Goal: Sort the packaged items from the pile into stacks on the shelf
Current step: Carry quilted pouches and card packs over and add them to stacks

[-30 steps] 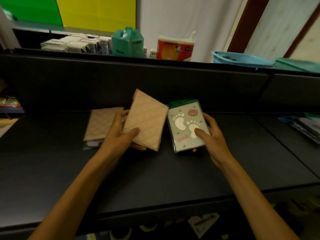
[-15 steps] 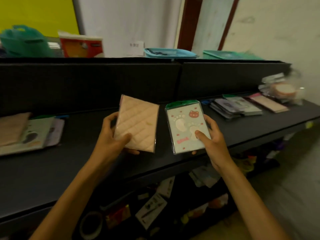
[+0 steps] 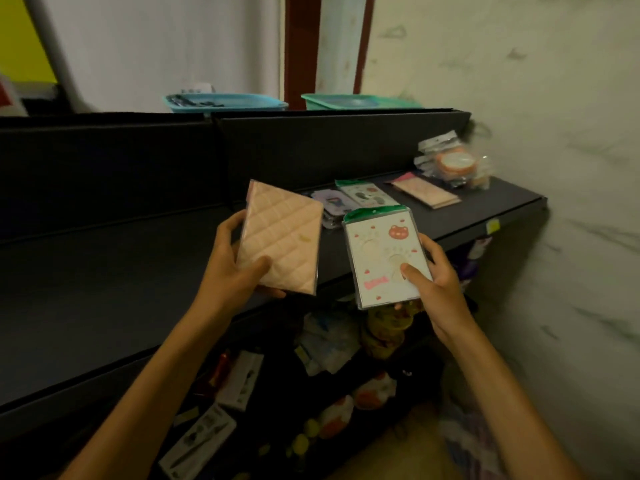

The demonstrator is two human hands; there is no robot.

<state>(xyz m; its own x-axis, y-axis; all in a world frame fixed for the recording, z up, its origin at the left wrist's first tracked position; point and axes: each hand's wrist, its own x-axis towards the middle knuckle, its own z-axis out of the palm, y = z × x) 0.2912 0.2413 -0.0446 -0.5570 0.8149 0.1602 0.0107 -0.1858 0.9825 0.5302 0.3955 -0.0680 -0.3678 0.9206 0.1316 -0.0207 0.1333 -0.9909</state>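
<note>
My left hand [image 3: 228,271] grips a peach quilted package [image 3: 282,240] by its lower left corner, held up above the black shelf [image 3: 121,289]. My right hand [image 3: 438,282] holds a green-topped footprint package [image 3: 382,258] with a bear on it, thumb pressed on its front. Behind them on the shelf's right part lie a purple package [image 3: 329,200], a green-topped footprint package [image 3: 367,195], a peach quilted package [image 3: 427,194] and a pile of clear-wrapped round items [image 3: 453,164].
A blue tray [image 3: 225,102] and a green tray [image 3: 360,100] sit on the top ledge. Below the shelf lies a jumble of packaged goods [image 3: 329,344] and toys. A white wall [image 3: 554,168] closes the right side.
My view has swung right along the shelf; the left stacks have left the view and the right end with its piles is now in front. Both hands still hold their packages.
</note>
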